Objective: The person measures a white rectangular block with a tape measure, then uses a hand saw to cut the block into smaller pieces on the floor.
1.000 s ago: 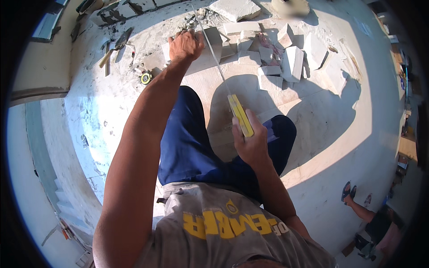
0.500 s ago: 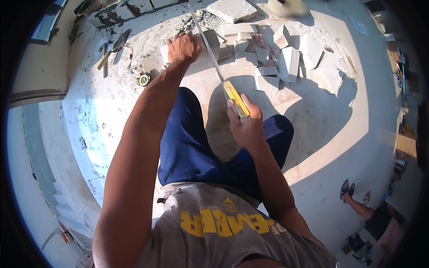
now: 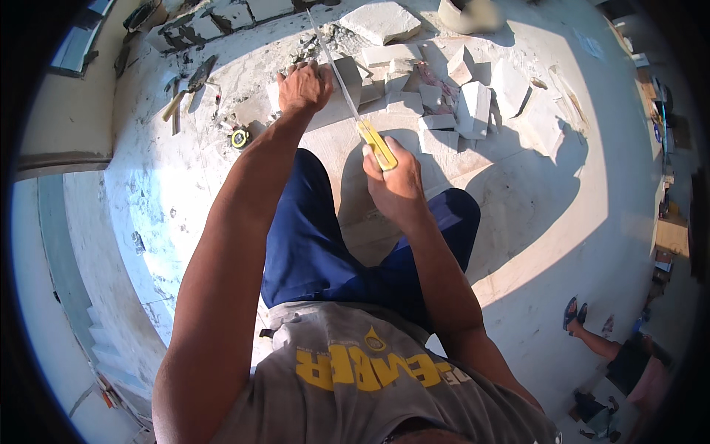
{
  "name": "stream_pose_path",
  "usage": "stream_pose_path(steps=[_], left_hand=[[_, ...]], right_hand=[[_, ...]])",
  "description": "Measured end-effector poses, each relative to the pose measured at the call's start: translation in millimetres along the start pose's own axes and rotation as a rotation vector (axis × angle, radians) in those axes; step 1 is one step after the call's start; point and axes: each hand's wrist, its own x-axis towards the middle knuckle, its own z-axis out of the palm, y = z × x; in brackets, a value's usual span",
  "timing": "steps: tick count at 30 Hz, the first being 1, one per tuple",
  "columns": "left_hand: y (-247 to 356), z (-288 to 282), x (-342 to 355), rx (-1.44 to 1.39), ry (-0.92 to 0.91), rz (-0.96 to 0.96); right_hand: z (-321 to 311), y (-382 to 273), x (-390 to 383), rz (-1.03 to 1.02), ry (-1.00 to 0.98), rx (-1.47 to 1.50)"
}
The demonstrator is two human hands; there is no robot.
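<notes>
My right hand is closed round the yellow handle of a hand saw. The saw's long thin blade points away from me, crossing a pale block on the floor. Left of the blade, my left hand presses down on that block, its fingers bent over the far side. How deep the blade sits in the block I cannot tell. Loose off-cuts, such as a white block, lie to the right of the saw.
A yellow and black tape measure and a hammer lie to the left, near a trowel. Ahead are a big white slab, a round tub and a low block wall. Another person's leg shows at the lower right.
My right hand has pushed the saw forward and slightly left, away from my body. My left hand stays on the block.
</notes>
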Motion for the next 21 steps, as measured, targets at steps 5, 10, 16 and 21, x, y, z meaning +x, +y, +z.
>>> stream_pose_path(steps=[5,10,16,21], left_hand=[[-15,5,-7,0.045,-0.033,-0.023],[-12,-18,3,0.061,-0.021,-0.038],[0,-6,2,0.026,-0.005,0.003],[-16,-4,6,0.041,0.002,-0.015]], right_hand=[[29,20,-16,-0.083,0.065,0.038],[-12,22,-134,0.004,0.057,0.163],[20,9,35,-0.090,0.111,0.018],[15,24,-83,-0.042,0.099,0.208]])
